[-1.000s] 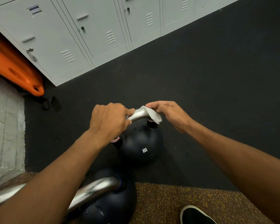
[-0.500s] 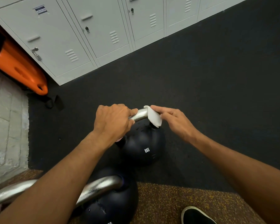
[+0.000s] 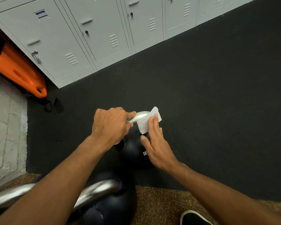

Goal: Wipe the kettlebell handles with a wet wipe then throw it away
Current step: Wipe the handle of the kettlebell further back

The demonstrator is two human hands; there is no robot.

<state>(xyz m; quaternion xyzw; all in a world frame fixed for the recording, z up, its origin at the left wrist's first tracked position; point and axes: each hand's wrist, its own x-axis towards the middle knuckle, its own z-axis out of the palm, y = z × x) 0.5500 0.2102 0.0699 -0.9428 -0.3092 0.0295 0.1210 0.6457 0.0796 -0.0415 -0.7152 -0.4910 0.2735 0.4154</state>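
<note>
Evidently the job was mid-way: the wipe (image 3: 148, 123) was on the far kettlebell (image 3: 133, 151), draped over the right end of its handle (image 3: 140, 115), so the wiping was under way and the throwing away had not begun. No bin showed anywhere in the view.

The left hand (image 3: 111, 125) was curled tight round the left part of the handle, steadying it. The right hand (image 3: 155, 144) lay with its fingers straight and together, pressing the wipe flat against the bar. Its thumb stood apart just below the wipe's lower corner, so this was a press, not a pinch. Only a short bright stretch of steel showed between the two hands.

That handle's long axis ran left to right across the view, rising a little toward the right. The wipe's long side lay across it, near corner low and far corner poking up past the bar. The part under the left hand looked yet to be done.

A near kettlebell (image 3: 107, 210) stood at the bottom of the view on the speckled mat (image 3: 161, 202), partly hidden by the left forearm. Its bar (image 3: 96, 190) ran from lower left up toward the right, roughly parallel to the far one. Whether it had been wiped I could not tell.

Grey lockers (image 3: 88, 38) lined the far edge of the black floor (image 3: 217, 111), and a shoe (image 3: 193, 218) showed at the bottom.
</note>
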